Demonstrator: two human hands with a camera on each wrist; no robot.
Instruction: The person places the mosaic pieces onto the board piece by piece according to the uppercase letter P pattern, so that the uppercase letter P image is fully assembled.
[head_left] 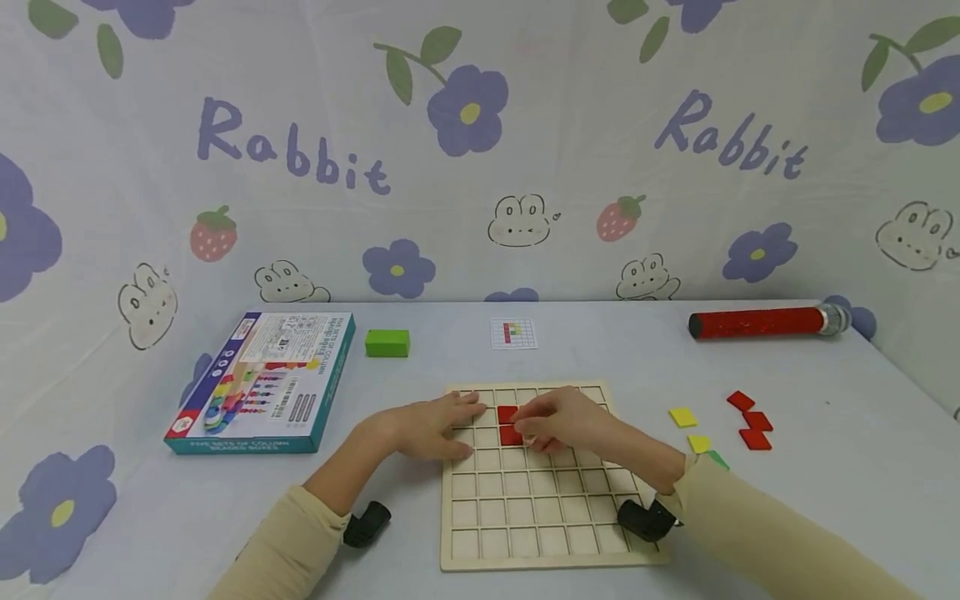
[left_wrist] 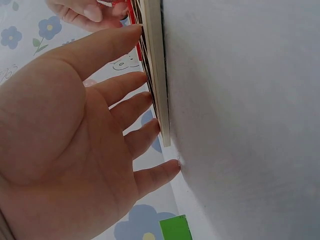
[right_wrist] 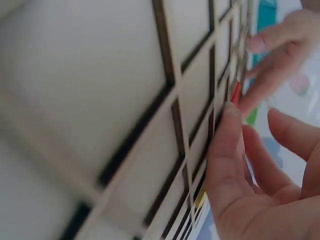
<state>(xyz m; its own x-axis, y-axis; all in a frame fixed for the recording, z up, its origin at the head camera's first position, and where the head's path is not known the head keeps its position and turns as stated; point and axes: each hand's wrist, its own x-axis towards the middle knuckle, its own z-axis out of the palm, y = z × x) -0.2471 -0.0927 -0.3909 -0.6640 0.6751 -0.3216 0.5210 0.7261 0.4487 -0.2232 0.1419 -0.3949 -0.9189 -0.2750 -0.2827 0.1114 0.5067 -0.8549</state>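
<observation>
A light wooden grid board [head_left: 491, 540] lies on the table, with two red square tiles [head_left: 512, 434] in neighbouring cells of its upper part. My right hand [head_left: 573, 423] reaches over the board from the right, its fingertips touching the lower red tile. In the right wrist view, one fingertip meets a red tile's edge [right_wrist: 236, 92] while another digit stands apart; no pinched piece is plain. My left hand [head_left: 433, 427] rests spread on the board's left edge. In the left wrist view, its straight fingers [left_wrist: 122, 89] touch the board's side.
Loose yellow tiles [head_left: 683, 417], red tiles [head_left: 755, 439] and a green tile [head_left: 717, 460] lie right of the board. Behind it are a small pattern card [head_left: 513, 333] and a green block [head_left: 387, 343]. A boxed toy [head_left: 262, 383] lies left; a red cylinder [head_left: 757, 323] lies back right.
</observation>
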